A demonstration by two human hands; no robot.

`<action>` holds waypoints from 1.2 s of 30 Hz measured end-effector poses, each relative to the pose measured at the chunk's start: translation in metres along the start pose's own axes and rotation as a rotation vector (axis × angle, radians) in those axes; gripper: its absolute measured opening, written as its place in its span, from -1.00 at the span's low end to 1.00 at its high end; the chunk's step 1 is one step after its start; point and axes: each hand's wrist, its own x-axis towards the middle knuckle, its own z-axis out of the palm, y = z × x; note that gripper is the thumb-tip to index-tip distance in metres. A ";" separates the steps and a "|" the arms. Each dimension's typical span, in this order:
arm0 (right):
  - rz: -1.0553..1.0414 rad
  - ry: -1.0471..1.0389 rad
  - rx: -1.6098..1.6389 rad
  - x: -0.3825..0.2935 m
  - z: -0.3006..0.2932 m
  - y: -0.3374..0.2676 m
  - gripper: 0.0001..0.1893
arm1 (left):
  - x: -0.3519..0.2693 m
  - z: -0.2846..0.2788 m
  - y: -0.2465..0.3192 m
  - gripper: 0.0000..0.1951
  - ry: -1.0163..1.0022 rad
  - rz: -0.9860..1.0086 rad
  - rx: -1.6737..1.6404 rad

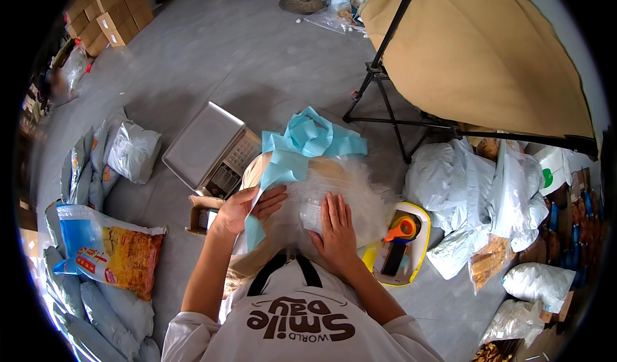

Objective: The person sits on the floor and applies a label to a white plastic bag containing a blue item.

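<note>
Across my lap lies a clear plastic bag or wrap (361,188), blurred at its edges, with a white printed label (311,216) on it. Flat on this plastic, beside the label, rests my right hand (333,232), fingers together and pointing away from me. My left hand (248,210) holds a light blue paper strip (284,166) between thumb and fingers; a short end hangs below the hand. The strip's other side looks white. Beyond my knees the rest of it piles up in loose folds. What the plastic contains is hard to make out.
A scale (207,145) and a small open cardboard box (197,212) stand left. At right, a yellow-rimmed white basket (426,236) holds an orange-handled tool (402,229). Grey mailer bags (135,152) and a printed sack (111,248) lie left; plastic bags (453,183) and a black-legged stand (385,84) are right.
</note>
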 end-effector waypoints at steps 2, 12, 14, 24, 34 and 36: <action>0.015 0.083 0.194 -0.001 -0.001 0.005 -0.37 | 0.000 0.002 0.001 -0.34 0.005 -0.003 0.011; 0.683 0.350 0.986 -0.003 0.022 0.061 -0.76 | -0.002 0.004 0.003 -0.30 0.023 0.004 0.046; 0.690 0.359 1.054 -0.011 0.029 0.070 -0.83 | -0.002 0.005 0.002 -0.29 0.027 -0.002 0.030; 1.041 0.855 1.046 -0.062 0.079 0.165 -0.79 | -0.003 0.004 0.002 -0.31 0.029 0.008 0.005; 1.418 0.879 1.028 -0.136 0.165 0.208 -0.70 | -0.003 0.004 0.001 -0.33 0.055 0.024 0.027; 1.425 0.867 1.050 -0.137 0.171 0.200 -0.71 | -0.004 0.006 0.002 -0.33 0.068 0.017 0.053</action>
